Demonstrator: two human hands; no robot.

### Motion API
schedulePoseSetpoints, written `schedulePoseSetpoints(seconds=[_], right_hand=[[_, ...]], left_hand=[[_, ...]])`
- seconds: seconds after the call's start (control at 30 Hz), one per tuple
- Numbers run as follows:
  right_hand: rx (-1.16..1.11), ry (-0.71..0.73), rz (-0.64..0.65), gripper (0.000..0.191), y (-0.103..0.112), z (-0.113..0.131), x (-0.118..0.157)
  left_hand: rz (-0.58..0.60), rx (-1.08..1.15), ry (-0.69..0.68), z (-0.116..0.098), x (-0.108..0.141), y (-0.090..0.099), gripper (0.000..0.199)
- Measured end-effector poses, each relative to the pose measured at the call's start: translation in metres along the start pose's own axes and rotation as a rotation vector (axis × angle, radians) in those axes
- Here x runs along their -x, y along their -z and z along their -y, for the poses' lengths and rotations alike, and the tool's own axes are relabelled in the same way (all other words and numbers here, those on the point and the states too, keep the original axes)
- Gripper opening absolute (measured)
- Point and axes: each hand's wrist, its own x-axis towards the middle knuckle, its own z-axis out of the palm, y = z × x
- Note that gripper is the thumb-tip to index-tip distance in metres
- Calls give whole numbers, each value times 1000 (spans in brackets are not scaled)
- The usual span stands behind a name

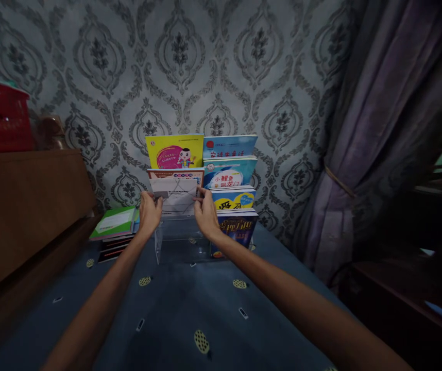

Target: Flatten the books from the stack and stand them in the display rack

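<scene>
Between my two hands is a white booklet (180, 198) with dark print, upright at the left column of a clear acrylic tiered stand (178, 245). My left hand (151, 208) grips its left edge, and my right hand (206, 210) pinches its right edge. Behind it stand an orange-edged book (155, 174) and a yellow book (174, 149) with a cartoon child. The right column holds blue books (231, 172), a yellow-and-blue book (234, 200) and a dark blue book (236, 229) at the front. The stand's lowest left tier shows bare clear plastic.
A green book (113, 222) lies on a stack of dark booklets (115, 250) at the left. Beyond is a brown wooden cabinet (28, 206) with a red basket (0, 116) on it. A blue patterned cloth (167, 319) covers the surface. A purple curtain (344, 170) hangs at the right.
</scene>
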Motion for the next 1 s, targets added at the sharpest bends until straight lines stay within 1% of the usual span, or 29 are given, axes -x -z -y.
schedulePoseSetpoints(seconds=[0.13,0.3,0.4,0.63,0.83,1.0], right_hand=[[21,18,-2,50,-2,-7,-1],[65,11,6,44,-2,-12,-3],[74,12,17,42,-2,-12,-4],[66,10,12,45,-5,-12,-4],[93,12,31,41,-2,-13,-4],[71,3,36,41,0,-13,-4]], left_hand=[[3,-15,8,0,1,-2,19],[-5,-4,48,-1,4,-5,26],[-16,6,65,-1,5,-7,28],[-45,15,91,-1,6,-10,30],[-34,11,90,-2,8,-12,27],[-16,-3,92,-5,10,-11,26]])
